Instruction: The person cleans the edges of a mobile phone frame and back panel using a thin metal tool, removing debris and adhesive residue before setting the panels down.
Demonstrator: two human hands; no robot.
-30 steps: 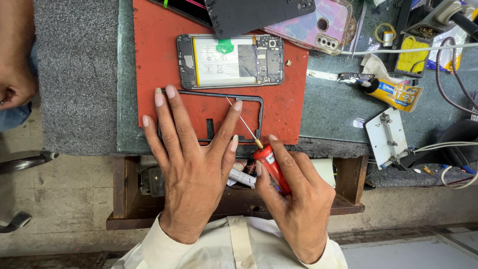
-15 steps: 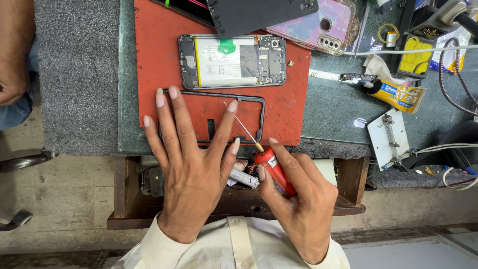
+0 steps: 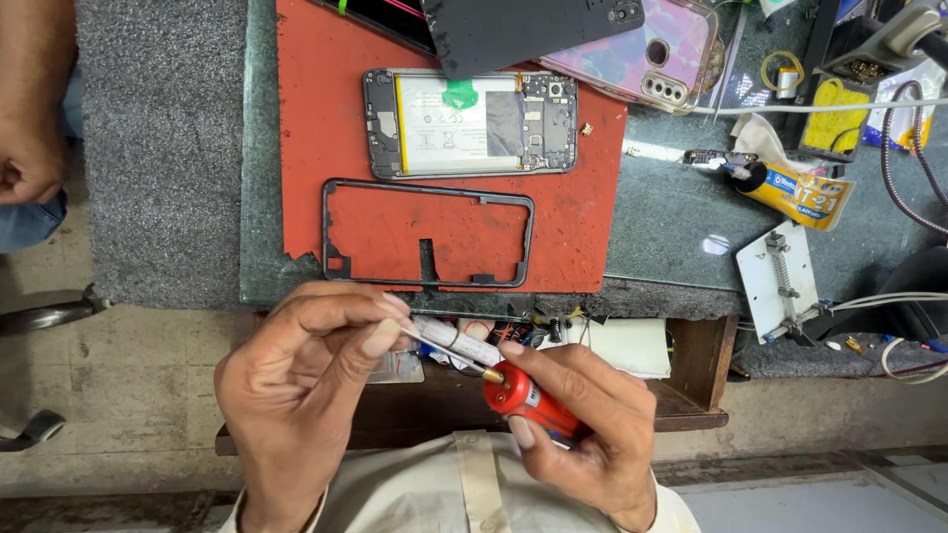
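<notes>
From above the bench, the red glue applicator point(image 3: 533, 403) sits just below the near edge of the red work mat point(image 3: 592, 188). It has a stubby red body, a brass collar and a thin metal needle pointing up-left. The right hand point(image 3: 583, 434) is wrapped firmly round its body. The left hand point(image 3: 306, 380) has its fingertips pinched together on the needle's tip.

On the mat lies a black phone frame point(image 3: 430, 235), an empty rectangle, and beyond it an opened phone point(image 3: 470, 122) showing its white battery. Right of the mat lies a yellow glue tube point(image 3: 795, 192).

The needle's very tip is hidden under the left fingers. Small white items behind the needle are hard to make out. Another person's hand point(image 3: 30, 163) is cut off at the left edge.
</notes>
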